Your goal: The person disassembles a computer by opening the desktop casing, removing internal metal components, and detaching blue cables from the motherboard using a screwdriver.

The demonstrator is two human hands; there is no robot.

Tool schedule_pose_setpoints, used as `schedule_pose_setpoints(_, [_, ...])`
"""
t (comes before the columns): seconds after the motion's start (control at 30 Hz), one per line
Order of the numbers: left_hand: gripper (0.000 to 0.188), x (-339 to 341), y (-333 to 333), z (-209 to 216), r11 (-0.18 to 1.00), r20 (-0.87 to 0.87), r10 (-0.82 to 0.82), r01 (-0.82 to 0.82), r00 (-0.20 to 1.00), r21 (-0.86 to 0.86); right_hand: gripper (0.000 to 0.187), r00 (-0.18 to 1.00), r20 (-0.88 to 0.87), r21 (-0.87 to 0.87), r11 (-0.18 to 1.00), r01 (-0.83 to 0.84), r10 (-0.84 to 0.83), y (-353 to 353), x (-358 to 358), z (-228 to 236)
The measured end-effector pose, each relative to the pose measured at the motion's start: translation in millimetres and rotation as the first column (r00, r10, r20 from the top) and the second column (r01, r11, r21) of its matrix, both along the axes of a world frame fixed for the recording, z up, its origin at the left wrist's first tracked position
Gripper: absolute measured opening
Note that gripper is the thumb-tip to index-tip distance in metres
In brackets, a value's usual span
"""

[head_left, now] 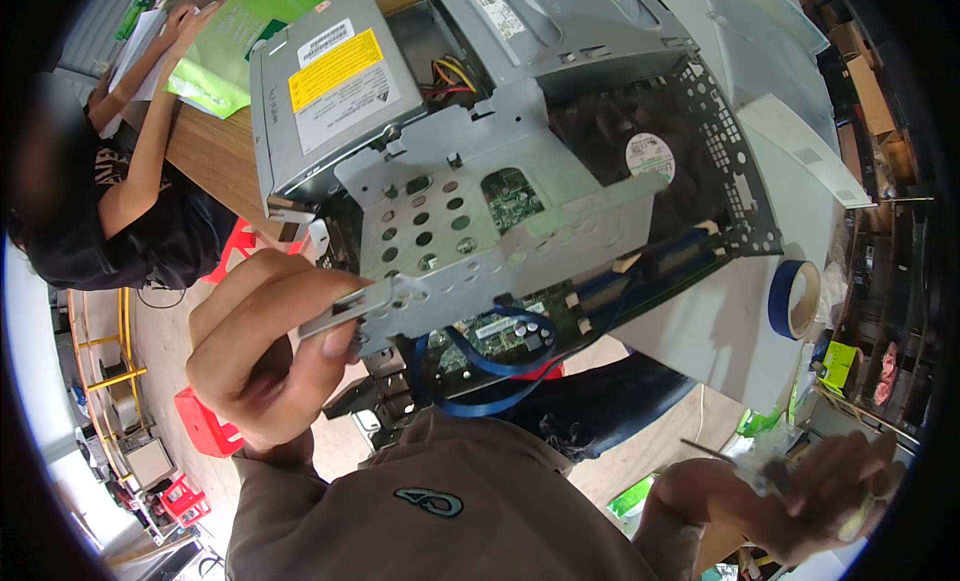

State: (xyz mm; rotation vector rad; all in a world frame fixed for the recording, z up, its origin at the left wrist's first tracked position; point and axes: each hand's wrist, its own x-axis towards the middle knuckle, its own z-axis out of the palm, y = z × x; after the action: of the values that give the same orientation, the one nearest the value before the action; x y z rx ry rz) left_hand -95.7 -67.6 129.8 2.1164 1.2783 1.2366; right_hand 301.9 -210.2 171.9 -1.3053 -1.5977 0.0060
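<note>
My left hand (262, 346) pinches the left end of a perforated metal drive bracket (585, 226) between thumb and fingers. The bracket sits tilted over an opened computer case (748, 206), and green circuit board shows through its holes. Beneath it a flat blue cable (480, 406) loops over the motherboard (455, 356). At the lower right, away from the case, my right hand (830, 496) is closed around a screwdriver (708, 449). Its thin dark shaft points left; the handle is mostly hidden and blurred.
A power supply (345, 91) with a yellow label and a dark fan (600, 131) sit in the case. A blue tape roll (793, 299) lies on the pale table (690, 341). Another person (140, 181) works at the upper left near a green bag (225, 56). Red stools (205, 421) stand below.
</note>
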Motion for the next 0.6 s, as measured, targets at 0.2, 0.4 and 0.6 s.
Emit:
schedule_pose_setpoints(0.2, [0.029,-4.9,14.6,0.8,0.945,-0.132,-0.295,0.269,0.946,-0.183,0.037,0.897,-0.340,0.380,0.831,0.406,-0.282,64.3,-102.8,-11.8])
schedule_pose_setpoints(0.4, [0.032,-4.4,14.9,-1.9,0.928,-0.280,-0.368,0.329,0.887,-0.176,0.020,0.910,-0.401,0.322,0.946,0.033,0.104,57.2,-96.6,-14.2])
schedule_pose_setpoints(0.6, [0.032,-1.4,6.4,11.7,0.912,-0.345,-0.406,0.351,0.846,-0.214,0.020,0.948,-0.314,0.282,0.947,0.152,-0.058,42.3,-89.6,-22.0])
